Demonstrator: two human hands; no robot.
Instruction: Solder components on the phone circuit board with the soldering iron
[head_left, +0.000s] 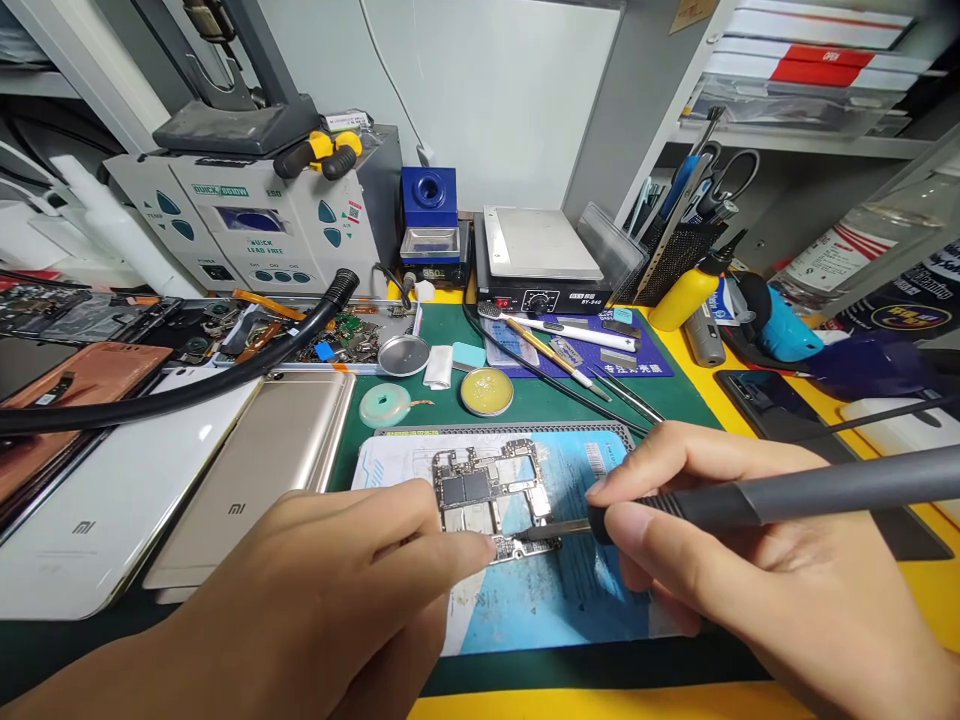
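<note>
A bare phone circuit board (466, 488) lies on a blue-and-white patterned mat in front of me. My left hand (367, 570) is closed at the board's lower left, its fingertips pressed against the lower edge and hiding that corner. Between the thumb and fingers of my right hand (697, 530) is a grey soldering iron (720, 503). The iron's metal tip points left and reaches the lower part of the board, close to my left fingertips. Whether the tip touches the board is hard to see.
Behind the mat (540, 620) sit a tin of yellowish paste (487, 391) and a reel of desoldering braid (385, 405). Phone back covers (247, 470) lie left under a black hose (225, 385). A hot air station (247, 220) and heating plate (540, 245) stand at the back.
</note>
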